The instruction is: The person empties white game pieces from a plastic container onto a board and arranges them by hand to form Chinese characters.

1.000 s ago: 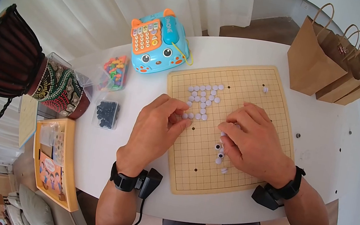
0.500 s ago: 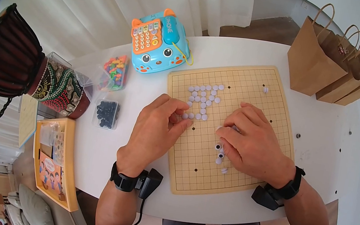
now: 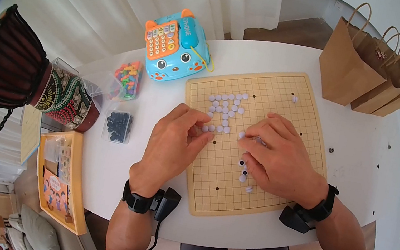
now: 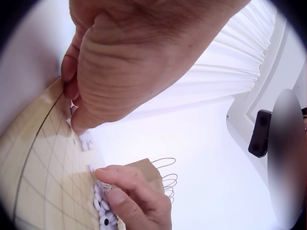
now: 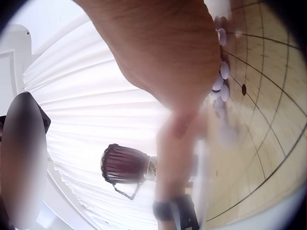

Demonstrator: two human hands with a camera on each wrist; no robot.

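Note:
A wooden go board [image 3: 219, 166] carries small round white discs. Several discs [image 3: 225, 117] form a pattern on its left half. At that pattern's lower left end, my left hand [image 3: 175, 134] rests with curved fingers, thumb and forefinger spread around the end disc [image 3: 205, 128]. My right hand [image 3: 285, 156] arches over a loose pile, partly hidden beneath it. Its forefinger is right at a single white disc [image 3: 241, 135]. Below the thumb, two discs show black dots like googly eyes [image 3: 242, 163]. In the left wrist view, the right hand [image 4: 139, 196] is beside the pile [image 4: 106, 220].
Left of the board stand a box of dark pieces [image 3: 118, 126], a box of coloured pieces [image 3: 128, 77] and a drum [image 3: 66, 96]. A toy phone [image 3: 176, 48] is behind it. Paper bags [image 3: 352, 66] stand at the back right. A few discs [image 3: 331, 150] lie right of the board.
My right hand's fingertips have shifted slightly left, and a white disc now shows beyond the forefinger, apart from the pile. The left hand has stayed in place.

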